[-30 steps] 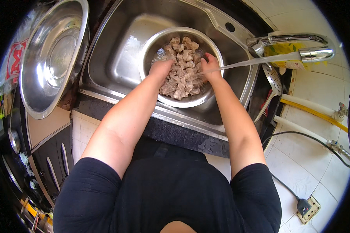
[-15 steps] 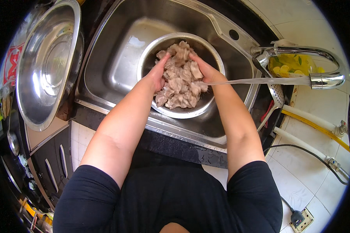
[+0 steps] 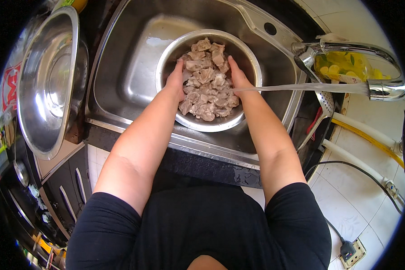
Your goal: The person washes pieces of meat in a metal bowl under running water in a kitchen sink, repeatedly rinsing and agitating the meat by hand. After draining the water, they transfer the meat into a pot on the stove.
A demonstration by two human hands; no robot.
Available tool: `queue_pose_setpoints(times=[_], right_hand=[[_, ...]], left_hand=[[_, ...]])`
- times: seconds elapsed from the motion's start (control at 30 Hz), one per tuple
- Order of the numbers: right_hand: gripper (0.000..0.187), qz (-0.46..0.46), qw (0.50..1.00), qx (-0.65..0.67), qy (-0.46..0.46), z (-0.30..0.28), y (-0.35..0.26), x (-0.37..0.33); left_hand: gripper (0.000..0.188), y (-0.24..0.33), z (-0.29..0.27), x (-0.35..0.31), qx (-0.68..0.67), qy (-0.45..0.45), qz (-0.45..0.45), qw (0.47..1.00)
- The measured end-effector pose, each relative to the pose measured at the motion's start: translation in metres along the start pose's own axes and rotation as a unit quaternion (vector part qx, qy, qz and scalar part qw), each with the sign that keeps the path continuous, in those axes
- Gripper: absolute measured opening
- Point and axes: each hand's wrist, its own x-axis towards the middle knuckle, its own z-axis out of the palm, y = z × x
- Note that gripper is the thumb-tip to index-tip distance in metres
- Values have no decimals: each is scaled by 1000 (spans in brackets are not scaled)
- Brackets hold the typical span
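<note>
A heap of greyish-pink meat chunks (image 3: 207,90) fills a round steel basin (image 3: 213,127), which stands in the sink (image 3: 132,83). Both hands reach into the basin from the near side. My left hand (image 3: 175,82) cups the heap's left flank with its thumb up, while my right hand (image 3: 239,78) presses against the right flank. The other fingers of both hands are hidden under and behind the meat. From the chrome tap (image 3: 387,90) at the right, a water stream (image 3: 310,87) runs to my right wrist and the basin.
A large, shiny steel bowl (image 3: 54,81) stands tilted left of the sink. Beneath the tap are a slotted ladle (image 3: 324,105) and a clear container with yellow slices (image 3: 339,66). Pipes (image 3: 366,137), a black cable (image 3: 346,163) and a plug (image 3: 347,248) lie along the tiled right wall.
The meat, blurred by motion at the top before, now lies sharp and still between my hands. My hands have spread slightly apart. The whole view has shifted a little.
</note>
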Motion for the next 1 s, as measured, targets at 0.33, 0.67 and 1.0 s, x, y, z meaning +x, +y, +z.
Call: queue_pose_setpoints(times=[0.33, 0.67, 1.0], right_hand=[[56, 34, 975, -146, -161, 7, -63, -65], [77, 50, 997, 40, 48, -5, 3, -28], [74, 18, 991, -74, -107, -4, -11, -62]], left_hand=[[72, 14, 20, -40, 131, -102, 71, 983], [75, -11, 12, -24, 135, 136, -78, 978], [66, 0, 8, -30, 111, -153, -30, 982]])
